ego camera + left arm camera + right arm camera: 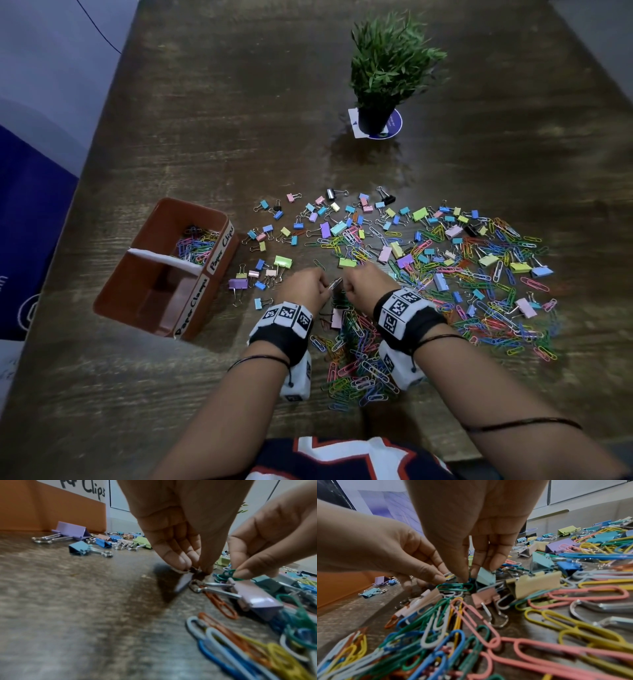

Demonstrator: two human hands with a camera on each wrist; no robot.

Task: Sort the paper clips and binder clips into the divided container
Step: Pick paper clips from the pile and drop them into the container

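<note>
Both hands meet at lower centre of the head view — left hand (306,285) pinches a small binder clip (184,580), right hand (363,284) pinches green paper clips (226,575). Divided container (219,260) sits centre-left on the counter (239,120) — loose clips (479,267) spread right.
</note>
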